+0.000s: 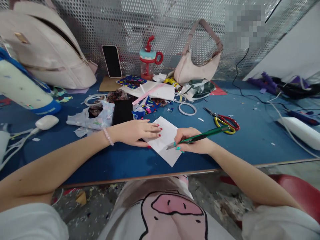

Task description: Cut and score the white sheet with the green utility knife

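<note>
A white sheet of paper [166, 135] lies turned cornerwise near the front edge of the blue table. Flat on its left part rests my left hand [140, 132], fingers stretched out and pressing the sheet. My right hand [191, 141] is closed around a green utility knife [207, 134], held like a pen. The knife's bare blade slants down to the left, its tip at or just over the paper; contact cannot be made out. Right of that hand lie scissors [226, 124] with red and yellow handles, their blades pointing to the upper left.
Behind the paper are fabric scraps [100, 115], a black flat object [122, 111], white rings [187, 109] and more paper [160, 90]. A phone [111, 61], a red-lidded cup [148, 61] and a handbag [197, 66] stand at the back. Cables and a white bar [300, 131] lie right.
</note>
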A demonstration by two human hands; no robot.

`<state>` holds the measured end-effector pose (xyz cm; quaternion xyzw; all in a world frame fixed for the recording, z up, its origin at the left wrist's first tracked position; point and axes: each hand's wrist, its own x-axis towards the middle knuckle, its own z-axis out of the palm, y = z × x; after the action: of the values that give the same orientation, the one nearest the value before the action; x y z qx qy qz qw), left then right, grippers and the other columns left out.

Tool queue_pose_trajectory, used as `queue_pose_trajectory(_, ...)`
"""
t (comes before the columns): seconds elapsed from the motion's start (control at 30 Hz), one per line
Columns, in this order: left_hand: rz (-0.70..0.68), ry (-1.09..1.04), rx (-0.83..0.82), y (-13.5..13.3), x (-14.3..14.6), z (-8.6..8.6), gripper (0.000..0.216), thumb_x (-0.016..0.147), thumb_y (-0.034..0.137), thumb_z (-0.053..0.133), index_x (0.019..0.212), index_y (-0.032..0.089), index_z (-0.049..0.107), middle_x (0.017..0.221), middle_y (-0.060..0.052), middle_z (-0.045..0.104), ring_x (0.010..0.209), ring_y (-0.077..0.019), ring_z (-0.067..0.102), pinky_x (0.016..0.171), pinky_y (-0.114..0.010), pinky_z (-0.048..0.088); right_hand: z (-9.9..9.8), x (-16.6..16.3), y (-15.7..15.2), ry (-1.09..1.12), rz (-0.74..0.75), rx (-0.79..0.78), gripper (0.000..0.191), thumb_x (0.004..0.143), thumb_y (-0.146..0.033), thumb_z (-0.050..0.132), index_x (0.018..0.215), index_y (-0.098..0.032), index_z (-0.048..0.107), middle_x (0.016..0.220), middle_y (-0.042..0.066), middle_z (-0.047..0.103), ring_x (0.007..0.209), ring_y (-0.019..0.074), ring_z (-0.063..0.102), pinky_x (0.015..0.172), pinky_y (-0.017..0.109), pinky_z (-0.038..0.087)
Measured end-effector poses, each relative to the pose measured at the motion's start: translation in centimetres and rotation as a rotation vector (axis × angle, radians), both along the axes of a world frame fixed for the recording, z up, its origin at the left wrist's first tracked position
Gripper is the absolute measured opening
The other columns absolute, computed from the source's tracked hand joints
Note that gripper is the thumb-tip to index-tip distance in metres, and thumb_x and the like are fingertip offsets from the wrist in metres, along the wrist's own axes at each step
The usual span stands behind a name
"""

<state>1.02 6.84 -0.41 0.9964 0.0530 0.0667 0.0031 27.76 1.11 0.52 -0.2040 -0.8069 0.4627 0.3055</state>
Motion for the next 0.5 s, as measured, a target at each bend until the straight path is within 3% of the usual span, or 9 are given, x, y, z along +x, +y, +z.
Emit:
queue_pose_trajectory(0.17,-0.063,-0.011,-0.055,0.34,-0.14,0.08,0.044,0.095,0.034,0.047,0.134,0.013,0.052,0.14,-0.017,0.049,0.133,-0.0272,0.044,0.111,-0.041,0.034,-0.07,-0.22,0.03,-0.186,0.002,0.194,0.013,0.087,-0.027,0.059,0.08,-0.016,0.056,0.064,-0.001,0.057,0.051,0.0069,0.048,0.048,0.018,0.035)
queue_pose_trajectory(0.5,-0.057,-0.025,-0.066,0.42,-0.15,-0.08,0.044,0.096,0.034,0.047,0.132,0.011,0.054,0.14,-0.017,0.048,0.134,-0.0287,0.042,0.109,-0.04,0.039,-0.01,-0.33,-0.06,-0.218,0.065,0.214,0.015,0.087,-0.022,0.055,0.073,-0.017,0.051,0.058,-0.005,0.052,0.049,0.0058,0.043,0.049,0.018,0.033)
